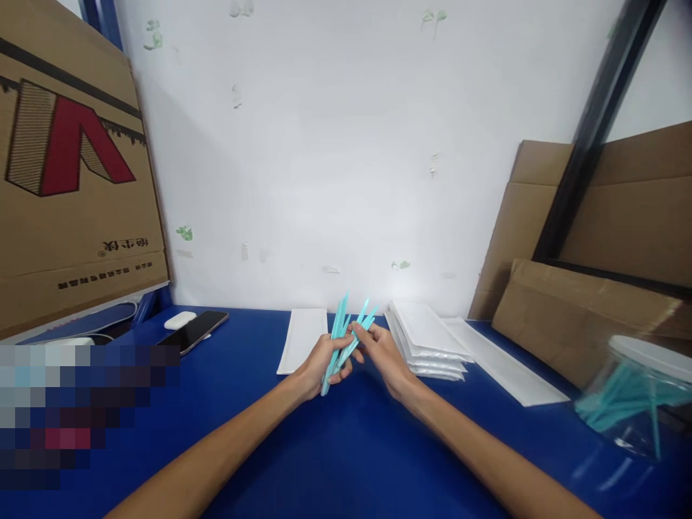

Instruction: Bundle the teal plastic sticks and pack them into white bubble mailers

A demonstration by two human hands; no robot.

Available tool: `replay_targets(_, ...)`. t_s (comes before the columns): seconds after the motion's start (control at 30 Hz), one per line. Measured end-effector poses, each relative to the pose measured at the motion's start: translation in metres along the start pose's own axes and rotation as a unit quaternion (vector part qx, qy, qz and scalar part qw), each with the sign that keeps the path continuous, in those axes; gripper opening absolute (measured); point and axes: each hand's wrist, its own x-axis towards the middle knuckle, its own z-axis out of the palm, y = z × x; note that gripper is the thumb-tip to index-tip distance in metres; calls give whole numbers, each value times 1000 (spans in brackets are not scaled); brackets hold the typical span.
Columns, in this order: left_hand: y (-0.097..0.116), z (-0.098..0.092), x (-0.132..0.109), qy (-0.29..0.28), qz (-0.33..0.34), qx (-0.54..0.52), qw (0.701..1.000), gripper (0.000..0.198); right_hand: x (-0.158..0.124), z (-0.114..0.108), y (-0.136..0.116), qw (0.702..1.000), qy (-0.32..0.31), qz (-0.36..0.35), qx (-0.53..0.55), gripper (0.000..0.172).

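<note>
Several thin turquoise sticks (336,335) are in my left hand (320,364), its fingers wrapped round their lower part. They point up and slightly right, some fanned apart. My right hand (381,353) touches my left from the right, thumb and fingers pinched on the sticks leaning right. Behind my left hand a white padded envelope (303,339) lies on the blue table (324,461). A stack of white envelopes (427,333) is just behind and right of my right hand.
Another white envelope (508,364) lies right of the stack. A clear jar (632,404) with turquoise sticks and a white lid stands at the right. A phone (197,331) and a white case (180,320) lie at the left. Cardboard (70,252) flanks both sides.
</note>
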Motion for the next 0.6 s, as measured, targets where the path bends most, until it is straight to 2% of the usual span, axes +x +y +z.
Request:
replay_targets(0.17, -6, -1, 2, 1, 3, -25, 1000, 37, 3, -2, 2, 1000, 4, 13, -12, 45)
replay_targets(0.3, -8, -3, 2, -9, -21, -56, 998, 34, 3, -2, 2, 1000, -7, 28, -7, 43)
replay_targets(0.5, -3, -6, 2, -61, -90, -104, 989, 25, -4, 2, 3, 995, -30, 76, 49, 43)
replay_targets(0.6, 0, -8, 2, -97, -127, -116, 980, 20, -6, 6, 2, 997, -22, 63, 46, 42)
